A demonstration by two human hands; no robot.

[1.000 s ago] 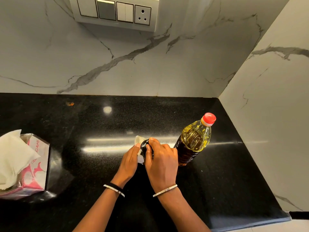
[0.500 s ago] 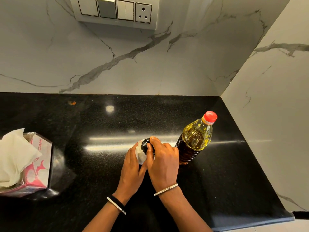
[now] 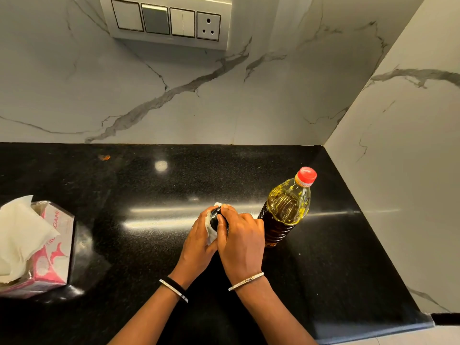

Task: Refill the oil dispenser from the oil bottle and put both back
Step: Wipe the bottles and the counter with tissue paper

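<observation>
Black dispenser top [image 3: 215, 218] clamped under right hand [image 3: 242, 241], fingers curled over it; left hand [image 3: 196, 245] wraps tissue [image 3: 211, 236] round its side, likely catching drips. Oil bottle [image 3: 286, 207], capped, just right of grip.

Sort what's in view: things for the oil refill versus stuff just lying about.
In the job: oil bottle, red cap on; oil dispenser, gripped by the right hand; tissue the left hand holds against it.
Lying about: tissue box; switch panel on the wall.
</observation>
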